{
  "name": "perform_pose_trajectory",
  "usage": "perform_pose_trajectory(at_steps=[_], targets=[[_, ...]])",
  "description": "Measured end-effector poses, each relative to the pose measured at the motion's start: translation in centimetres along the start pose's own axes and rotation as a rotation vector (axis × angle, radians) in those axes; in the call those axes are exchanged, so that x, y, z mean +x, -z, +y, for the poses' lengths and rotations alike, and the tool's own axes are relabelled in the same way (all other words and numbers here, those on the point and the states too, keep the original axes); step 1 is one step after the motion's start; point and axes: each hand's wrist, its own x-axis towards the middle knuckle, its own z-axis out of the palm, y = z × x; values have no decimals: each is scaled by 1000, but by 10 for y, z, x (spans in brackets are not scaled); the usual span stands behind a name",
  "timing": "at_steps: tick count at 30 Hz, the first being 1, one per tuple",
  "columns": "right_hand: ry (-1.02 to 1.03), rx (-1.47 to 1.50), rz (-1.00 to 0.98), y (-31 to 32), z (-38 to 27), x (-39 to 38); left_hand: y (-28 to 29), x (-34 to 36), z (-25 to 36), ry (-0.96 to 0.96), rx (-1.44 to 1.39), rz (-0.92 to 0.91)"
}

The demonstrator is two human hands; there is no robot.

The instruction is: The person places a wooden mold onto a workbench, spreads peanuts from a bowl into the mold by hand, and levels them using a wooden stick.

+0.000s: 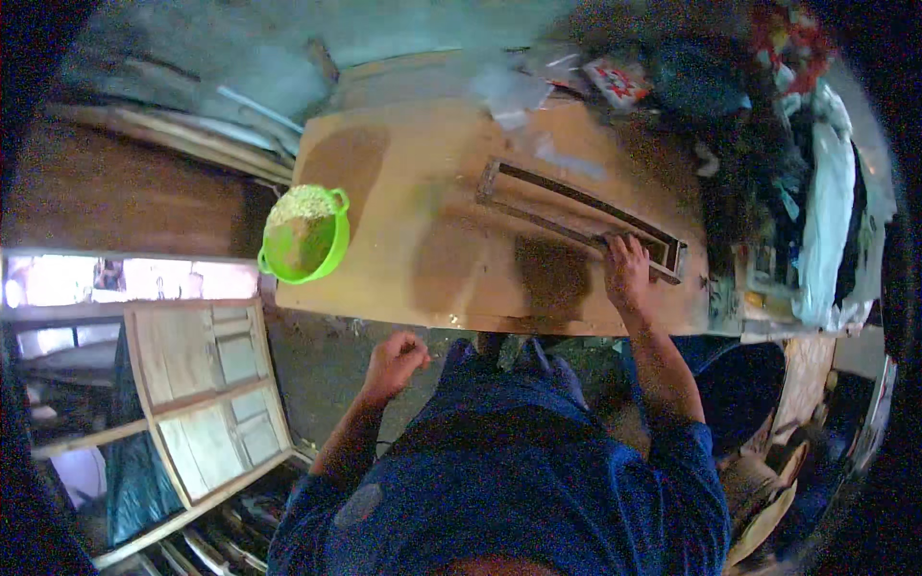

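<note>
1. The right hand (629, 267) is resting over the near rail of a narrow rectangular frame (545, 222), close to its right end; blur is hiding how firmly it's gripping.
2. The left hand (396, 365) is hanging free, loosely fisted; bracing the frame's other end would likely be helping.
3. The frame is lying aslant on the table (384, 259), well apart from the green two-handled bowl (338, 248).

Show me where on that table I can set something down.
The tan flat tabletop is widest and barest between the round green bowl of pale bits and the narrow brown rectangular frame. Another bare patch, shadowed, runs from the frame to the near edge, left of the right hand. Whitish plastic crowds the far side.
</note>
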Motion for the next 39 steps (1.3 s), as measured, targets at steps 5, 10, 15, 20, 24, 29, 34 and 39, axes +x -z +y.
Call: perform_pose_trajectory(at_steps=[5, 10, 15, 20, 24, 29, 34, 39], targets=[[-119, 52, -110, 0, 8, 0, 6, -11, -16, 121, -26, -56], [-99, -96, -31, -20, 46, -24, 5, -10, -18, 142, -141, -76], [-197, -52, -90, -1, 65, -44, 2, 5, 14, 177, -420, -68], [-286, 48, 123, 15, 23, -50, -2, 22, 62, 52, -347, -123], [-296, 526, 235, 15, -52, -62, -27, 31, 81, -65, -41, -152], [-776, 1828, -704, 37, -139, -64, -59, 39, 123, -506, 257, -180], [-1206, 2110, -870, 52, -184, -42, -79, 39, 116, -817, 513, -126], [-1030, 2260, -1074, 47, -189, -24, -67, 34, 112, -844, 638, -11]])
